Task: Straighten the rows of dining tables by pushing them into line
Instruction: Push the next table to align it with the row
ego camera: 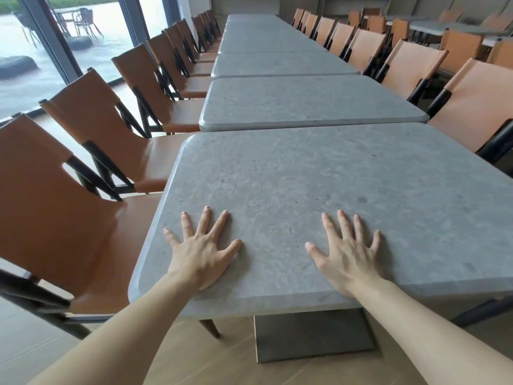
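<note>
Dining hall, glazed wall (pixel 55 37) at left; grey stone-look tables in one long row, tan chairs (pixel 91 120) both sides. Nearest table (pixel 305 190): left hand (pixel 201 252) and right hand (pixel 347 255) flat, fingers spread, by near edge.

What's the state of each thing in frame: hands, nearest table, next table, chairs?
left hand: open, fingers spread, flat on the nearest table near its front edge
right hand: open, fingers spread, flat on the same top
nearest table: top bare, sits offset left of the next one
next table: top bare, narrow gap to the nearest table
chairs: unoccupied, lined along both sides
</note>
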A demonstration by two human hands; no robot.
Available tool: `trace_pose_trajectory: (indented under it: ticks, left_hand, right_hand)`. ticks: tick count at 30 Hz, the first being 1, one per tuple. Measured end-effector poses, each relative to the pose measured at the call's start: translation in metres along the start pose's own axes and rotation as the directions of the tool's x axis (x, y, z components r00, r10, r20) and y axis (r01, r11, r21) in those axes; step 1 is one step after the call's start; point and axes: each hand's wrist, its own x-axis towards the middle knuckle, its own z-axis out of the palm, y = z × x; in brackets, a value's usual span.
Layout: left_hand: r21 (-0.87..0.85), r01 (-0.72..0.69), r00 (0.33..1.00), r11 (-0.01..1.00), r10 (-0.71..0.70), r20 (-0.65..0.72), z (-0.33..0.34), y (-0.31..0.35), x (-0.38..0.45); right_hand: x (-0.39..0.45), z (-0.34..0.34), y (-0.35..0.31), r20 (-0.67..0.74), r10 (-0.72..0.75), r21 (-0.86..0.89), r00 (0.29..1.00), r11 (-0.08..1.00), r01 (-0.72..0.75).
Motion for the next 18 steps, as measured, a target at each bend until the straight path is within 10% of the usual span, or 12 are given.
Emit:
trace_pose_trajectory:
  ticks: [18]
  left_hand:
    - [-0.031,0.021,1.000,0.999,-0.021,-0.009,-0.0010,0.0028,-0.0019]
  right_hand:
    - [-0.0012,-0.0054,-0.0002,0.012,-0.012,0.037,1.000,0.999,0.011]
